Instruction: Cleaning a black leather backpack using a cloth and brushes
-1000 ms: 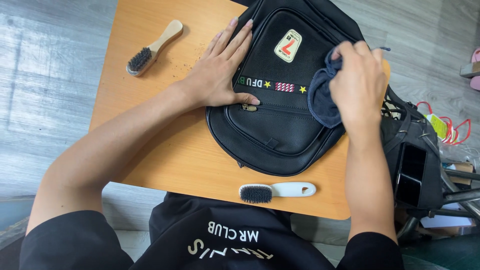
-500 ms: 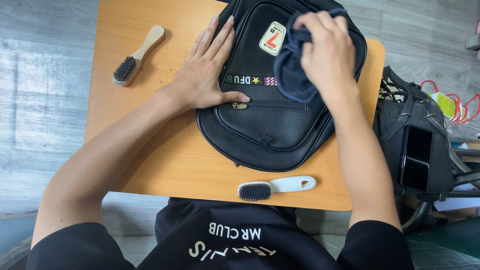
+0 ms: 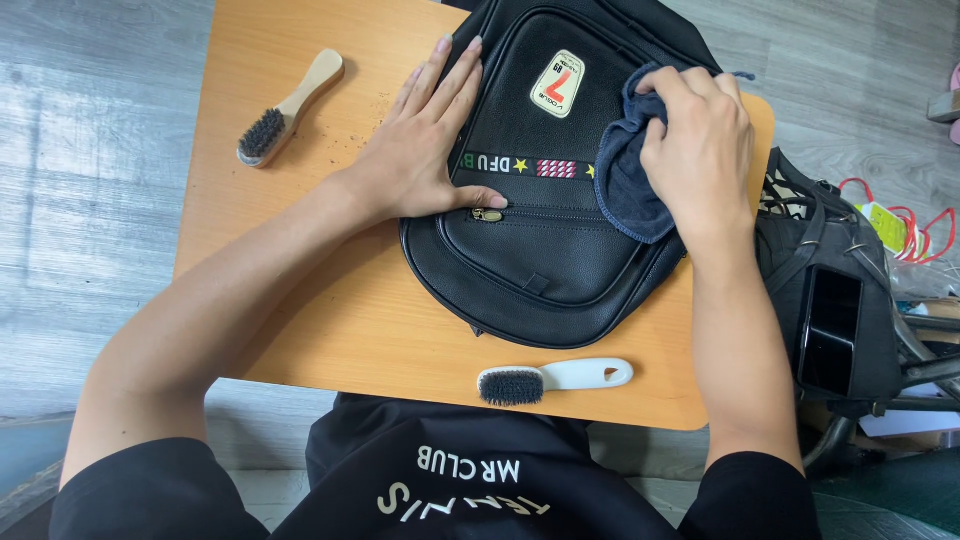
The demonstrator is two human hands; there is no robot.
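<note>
Fingers of the right hand [image 3: 700, 140] curl over a bunched dark-blue cloth [image 3: 625, 180], pinching it against the upper right face of a black backpack [image 3: 545, 260]. Fingers of the left hand [image 3: 425, 150] lie spread and flat, palm down on the bag's left edge, thumb stretched along the seam just above a small brass zipper pull [image 3: 487, 214]. Backpack lies face up on a small orange-brown wooden table [image 3: 300, 300], toward its far right half; smooth leather-like surface, a rounded front pocket, a pale patch with a red mark near the top, a strip of letters and stars across the middle. Wooden-handled brush [image 3: 290, 108] lies well apart at the table's far left; white-handled brush [image 3: 555, 380] lies near the front edge, just below the bag. Another black bag [image 3: 830, 300] sits off the table at right.
</note>
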